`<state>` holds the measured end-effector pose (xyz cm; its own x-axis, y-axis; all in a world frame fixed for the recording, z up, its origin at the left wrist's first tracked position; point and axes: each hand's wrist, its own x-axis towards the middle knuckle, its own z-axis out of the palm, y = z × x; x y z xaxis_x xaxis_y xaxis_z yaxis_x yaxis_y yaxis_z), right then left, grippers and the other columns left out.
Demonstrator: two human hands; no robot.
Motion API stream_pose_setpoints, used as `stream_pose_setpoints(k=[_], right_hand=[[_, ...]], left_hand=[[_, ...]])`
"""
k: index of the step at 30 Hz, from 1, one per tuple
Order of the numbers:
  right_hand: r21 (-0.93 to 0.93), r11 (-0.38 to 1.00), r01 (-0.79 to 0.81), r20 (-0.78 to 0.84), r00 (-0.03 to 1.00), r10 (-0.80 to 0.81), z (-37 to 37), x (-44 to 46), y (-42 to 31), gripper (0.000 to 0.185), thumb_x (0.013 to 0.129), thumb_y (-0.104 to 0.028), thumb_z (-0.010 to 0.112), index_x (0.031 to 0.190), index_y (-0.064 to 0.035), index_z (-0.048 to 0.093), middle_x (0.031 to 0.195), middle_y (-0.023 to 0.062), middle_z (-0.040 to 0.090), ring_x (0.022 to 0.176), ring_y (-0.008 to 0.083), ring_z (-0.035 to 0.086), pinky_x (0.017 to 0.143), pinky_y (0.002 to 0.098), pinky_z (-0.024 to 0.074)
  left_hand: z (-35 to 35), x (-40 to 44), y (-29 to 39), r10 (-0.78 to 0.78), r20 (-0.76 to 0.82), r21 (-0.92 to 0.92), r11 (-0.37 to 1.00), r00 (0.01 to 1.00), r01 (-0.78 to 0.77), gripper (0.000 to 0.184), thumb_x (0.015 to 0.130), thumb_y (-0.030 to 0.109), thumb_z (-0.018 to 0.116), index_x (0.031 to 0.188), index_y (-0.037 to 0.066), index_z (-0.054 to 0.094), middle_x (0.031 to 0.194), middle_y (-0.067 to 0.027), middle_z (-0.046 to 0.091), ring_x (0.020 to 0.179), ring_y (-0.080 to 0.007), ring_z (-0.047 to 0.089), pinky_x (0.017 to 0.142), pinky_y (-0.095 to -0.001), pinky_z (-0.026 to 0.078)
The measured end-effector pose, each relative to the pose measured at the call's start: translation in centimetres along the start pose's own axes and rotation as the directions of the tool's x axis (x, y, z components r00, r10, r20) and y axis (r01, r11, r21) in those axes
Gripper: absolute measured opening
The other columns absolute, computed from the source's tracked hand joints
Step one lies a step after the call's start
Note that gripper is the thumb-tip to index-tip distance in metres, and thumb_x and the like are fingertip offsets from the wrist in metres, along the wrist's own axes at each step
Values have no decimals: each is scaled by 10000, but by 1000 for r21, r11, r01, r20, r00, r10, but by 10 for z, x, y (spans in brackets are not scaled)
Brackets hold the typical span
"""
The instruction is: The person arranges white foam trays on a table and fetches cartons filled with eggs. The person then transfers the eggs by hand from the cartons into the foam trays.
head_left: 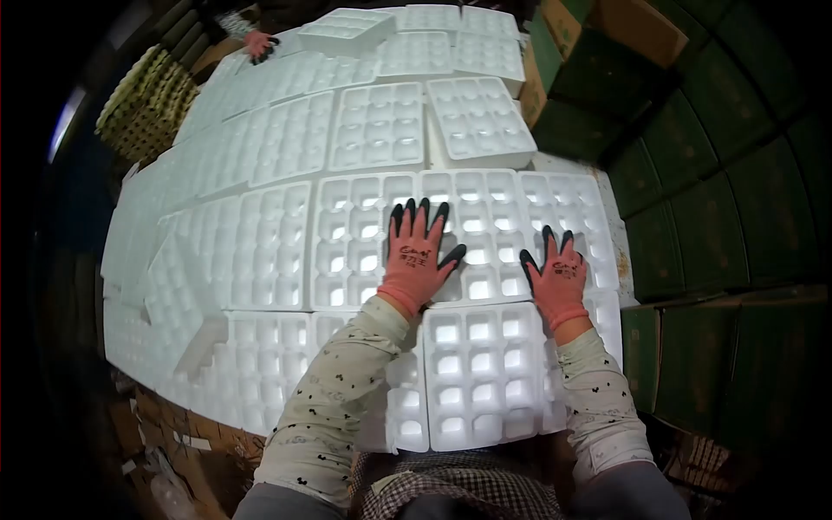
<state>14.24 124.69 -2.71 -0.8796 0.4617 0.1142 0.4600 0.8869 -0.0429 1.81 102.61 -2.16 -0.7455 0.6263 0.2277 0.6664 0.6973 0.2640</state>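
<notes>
White foam trays with square hollows cover the table in rows. My left hand (418, 257), in a pink glove with black fingertips, lies flat with fingers spread across the seam of two trays, a left foam tray (351, 238) and a middle foam tray (485, 230). In a matching glove, my right hand (559, 279) rests on the right foam tray (598, 217), thumb apart and fingers slightly bent. Nothing shows in either hand. Nearest my body, between my forearms, sits a raised foam tray (484, 377).
Green boxes (702, 217) are stacked along the right, with an open carton (637, 35) at the upper right. Moulded egg trays (147, 104) are piled at the left. Another person's gloved hand (259, 46) touches the far trays. A tilted foam tray (481, 121) lies farther back.
</notes>
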Motion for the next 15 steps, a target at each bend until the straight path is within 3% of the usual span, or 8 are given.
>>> stream_pose_setpoints(k=[2, 4, 6, 7, 9, 11, 14, 15], right_hand=[[17, 1000, 3, -19, 1000, -2, 7, 0, 8, 729, 884, -474, 614, 1463, -83, 403, 1446, 275, 394, 1258, 402, 428, 1085, 493, 303], [90, 987, 135, -185, 976, -117, -6, -11, 4, 678, 880, -363, 646, 1456, -93, 412, 1483, 280, 355, 1314, 433, 372, 1130, 494, 262], [207, 961, 184, -167, 974, -150, -1, -28, 8, 656, 867, -265, 676, 1449, -90, 429, 1512, 265, 324, 1345, 432, 346, 1139, 475, 265], [374, 912, 168, -108, 985, -137, -12, -43, 0, 656, 861, -200, 679, 1455, -86, 424, 1523, 247, 321, 1369, 412, 332, 1140, 459, 273], [521, 838, 161, -43, 986, -163, 3, -66, -1, 669, 856, -151, 675, 1467, -88, 410, 1525, 236, 322, 1379, 396, 327, 1142, 448, 278], [424, 898, 117, 14, 991, -136, -25, -87, -30, 686, 834, -136, 680, 1464, -77, 414, 1519, 240, 329, 1383, 398, 327, 1145, 455, 274], [70, 945, 319, -118, 943, -310, 7, -97, -29, 912, 887, -405, 689, 1560, -165, 122, 1607, 135, 179, 1347, 421, 355, 1131, 559, 306], [584, 788, 197, -112, 980, -161, 14, -100, -40, 826, 898, -400, 674, 1525, -119, 214, 1569, 176, 238, 1342, 423, 358, 1117, 554, 319]], left_hand=[[-26, -13, 9, 32, -157, -125, 991, 987, -52, 734, 872, 394, 629, 1480, 77, 366, 1476, -239, 369, 1384, -422, 302, 1169, -536, 161], [-62, -47, 6, 56, -167, -245, 965, 984, -96, 703, 885, 418, 610, 1474, 106, 386, 1477, -226, 375, 1387, -420, 303, 1170, -542, 169], [-95, -94, -17, 32, -210, -203, 976, 977, -75, 694, 889, 423, 607, 1473, 116, 391, 1470, -202, 392, 1381, -419, 315, 1165, -541, 193], [-113, -112, -35, 22, -223, -193, 979, 975, -67, 690, 890, 421, 606, 1473, 120, 393, 1470, -197, 394, 1379, -419, 318, 1163, -540, 199], [-152, -163, -86, -97, -258, -110, 991, 961, 71, 687, 871, 386, 633, 1463, 122, 408, 1485, -199, 376, 1366, -421, 330, 1160, -536, 205], [-184, -216, -151, -260, -338, -57, 965, 905, 256, 712, 842, 361, 670, 1461, 118, 414, 1502, -205, 349, 1373, -435, 305, 1163, -536, 192], [-239, -289, -260, -458, -491, -5, 852, 741, 523, 672, 869, 348, 651, 1456, 121, 414, 1478, -187, 382, 1370, -391, 321, 1163, -500, 198], [-250, -315, -303, -466, -593, -49, 835, 656, 548, 659, 881, 351, 645, 1451, 113, 416, 1461, -185, 402, 1348, -385, 347, 1153, -497, 218]])
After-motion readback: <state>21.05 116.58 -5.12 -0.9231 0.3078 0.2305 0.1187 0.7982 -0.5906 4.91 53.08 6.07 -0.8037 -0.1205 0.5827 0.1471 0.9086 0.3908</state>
